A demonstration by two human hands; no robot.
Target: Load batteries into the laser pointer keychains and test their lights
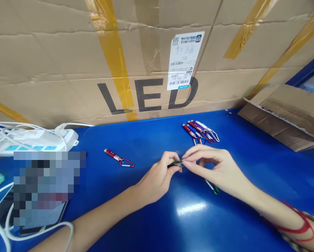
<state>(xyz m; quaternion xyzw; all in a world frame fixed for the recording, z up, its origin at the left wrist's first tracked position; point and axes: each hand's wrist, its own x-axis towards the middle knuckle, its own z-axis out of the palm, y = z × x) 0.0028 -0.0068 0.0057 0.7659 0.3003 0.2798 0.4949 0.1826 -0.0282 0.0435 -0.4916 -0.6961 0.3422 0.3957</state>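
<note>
Near the middle of the blue table, my left hand (pixel 158 178) is closed around a small dark green flashlight tube (pixel 176 163), most of it hidden by the fingers. The thumb and fingertips of my right hand (pixel 216 164) pinch the tube's right end, where something small and silvery shows. Below my right palm a green carabiner clip (pixel 212 188) is partly visible; whether it joins the tube I cannot tell. To the left lies a red keychain flashlight (pixel 113 155) with a red carabiner. Beyond my right hand rest several keychain flashlights (pixel 196 128) in red, blue, purple and silver.
A large cardboard box (pixel 75 70) marked LED stands along the back. At right is an open carton (pixel 280 117). On the left are a white power strip (pixel 59 140), white cables (pixel 1 229) and a phone (pixel 45 218), partly pixelated. One cable crosses my left forearm.
</note>
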